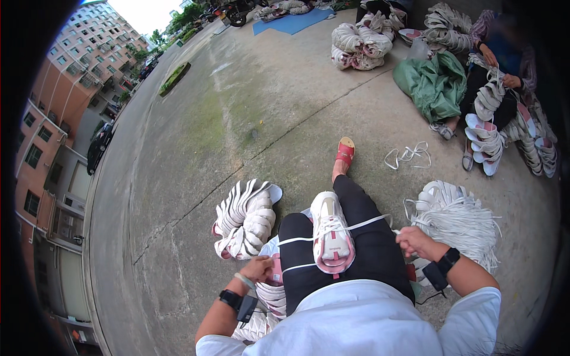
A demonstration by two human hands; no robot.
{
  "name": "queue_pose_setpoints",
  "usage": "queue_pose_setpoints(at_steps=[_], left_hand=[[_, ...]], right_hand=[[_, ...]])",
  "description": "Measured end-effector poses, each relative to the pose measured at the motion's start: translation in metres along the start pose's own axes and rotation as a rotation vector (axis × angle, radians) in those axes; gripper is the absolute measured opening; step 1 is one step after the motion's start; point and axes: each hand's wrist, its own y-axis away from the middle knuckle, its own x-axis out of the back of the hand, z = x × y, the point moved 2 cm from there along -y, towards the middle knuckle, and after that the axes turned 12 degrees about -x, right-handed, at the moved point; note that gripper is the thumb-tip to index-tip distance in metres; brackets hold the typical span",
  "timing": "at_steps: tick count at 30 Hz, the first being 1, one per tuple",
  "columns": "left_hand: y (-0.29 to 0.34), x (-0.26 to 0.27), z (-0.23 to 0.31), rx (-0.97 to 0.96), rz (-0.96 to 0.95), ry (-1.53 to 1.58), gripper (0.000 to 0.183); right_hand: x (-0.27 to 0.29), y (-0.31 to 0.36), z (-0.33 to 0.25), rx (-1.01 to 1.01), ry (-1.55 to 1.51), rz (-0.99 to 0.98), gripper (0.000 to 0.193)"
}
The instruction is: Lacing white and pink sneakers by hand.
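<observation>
On my lap lies a white and pink shoe upper [332,234], its toe end toward my body. A white shoelace [369,222] runs out of it to both sides across my black-clad thighs. My right hand [414,242] is closed in a fist on the lace's right end, beside my right thigh. Left of my left thigh, my left hand [256,270] is closed where a strand of lace leads to it; its fingertips are partly hidden. Just by those fingers is a pink piece [276,268], above stacked white and pink uppers [272,296].
A bundle of nested uppers [246,219] lies on the concrete at front left. White laces [460,222] hang over a pile at right; a loose lace [408,155] lies beyond. Farther right, a seated person's hands [510,81] work on uppers beside a green sack [432,86].
</observation>
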Motion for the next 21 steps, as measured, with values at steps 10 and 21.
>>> queue_pose_setpoints(at_steps=[10, 21], left_hand=[[-0.11, -0.098, 0.051, -0.019, 0.073, 0.335, 0.011], [-0.096, -0.087, 0.047, -0.42, 0.347, 0.081, 0.016]], right_hand=[[-0.099, -0.1, -0.035, 0.524, 0.498, 0.207, 0.015], [-0.094, -0.083, -0.029, 0.521, -0.068, 0.123, 0.004]])
